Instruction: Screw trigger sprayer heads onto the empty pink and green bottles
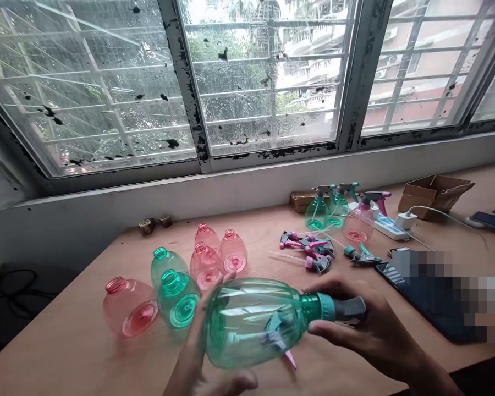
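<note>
A clear green spray bottle [251, 324] lies on its side in the air close to me, its neck pointing right. My left hand [196, 344] is wrapped around its base end, fingers behind and thumb below. At the neck, my right hand [371, 324] grips the spray head [348, 309], thumb and fingers around its teal collar [326, 307]. The collar sits on the threaded neck; how tightly cannot be told. Part of another trigger sprayer shows through the bottle, its pink trigger [290, 360] sticking out below.
Several open-necked bottles, pink [130, 308] and green [179, 300], stand at left. Loose trigger sprayers [309, 245] lie mid-table. Behind them stand green sprayers [317, 213] and a pink sprayer [358, 223]. A power strip [390, 225], cardboard box [433, 198] and dark tablet-like device [429, 297] are right.
</note>
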Motion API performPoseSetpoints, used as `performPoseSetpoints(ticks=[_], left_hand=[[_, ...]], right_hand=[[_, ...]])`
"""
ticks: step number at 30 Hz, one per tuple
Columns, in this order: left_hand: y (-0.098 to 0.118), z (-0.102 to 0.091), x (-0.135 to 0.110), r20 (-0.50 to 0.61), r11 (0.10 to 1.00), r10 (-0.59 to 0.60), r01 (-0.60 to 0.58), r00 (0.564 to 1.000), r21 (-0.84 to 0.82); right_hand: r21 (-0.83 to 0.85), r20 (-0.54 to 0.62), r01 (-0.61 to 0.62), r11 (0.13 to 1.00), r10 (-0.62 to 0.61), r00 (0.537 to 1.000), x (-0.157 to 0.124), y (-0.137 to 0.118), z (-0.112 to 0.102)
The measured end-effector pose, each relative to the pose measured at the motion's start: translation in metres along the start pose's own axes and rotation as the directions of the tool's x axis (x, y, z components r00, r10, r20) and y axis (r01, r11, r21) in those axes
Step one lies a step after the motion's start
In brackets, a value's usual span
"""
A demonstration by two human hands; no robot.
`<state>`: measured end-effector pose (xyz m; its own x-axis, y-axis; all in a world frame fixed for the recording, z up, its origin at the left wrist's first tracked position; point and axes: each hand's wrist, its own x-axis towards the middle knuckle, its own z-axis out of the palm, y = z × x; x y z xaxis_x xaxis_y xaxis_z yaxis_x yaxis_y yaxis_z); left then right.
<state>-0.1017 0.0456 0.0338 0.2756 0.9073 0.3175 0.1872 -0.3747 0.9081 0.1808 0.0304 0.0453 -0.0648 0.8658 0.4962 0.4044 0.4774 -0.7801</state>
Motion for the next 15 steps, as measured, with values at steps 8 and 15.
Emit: performPoseSetpoints(ticks=[8, 15], left_hand=[[0.000, 0.008, -0.006, -0.110, 0.996, -0.022, 0.032, 0.994, 0.083], [0.002, 0.005, -0.006, -0.018, 0.998, -0.010, 0.011, 1.000, 0.057]], right_hand=[[0.038, 0.099, 0.089, 0.995, -0.092, 0.991, 0.014, -0.002, -0.008], [0.018, 0.015, 0.162, 0.987, -0.162, 0.987, 0.003, -0.003, -0.011]])
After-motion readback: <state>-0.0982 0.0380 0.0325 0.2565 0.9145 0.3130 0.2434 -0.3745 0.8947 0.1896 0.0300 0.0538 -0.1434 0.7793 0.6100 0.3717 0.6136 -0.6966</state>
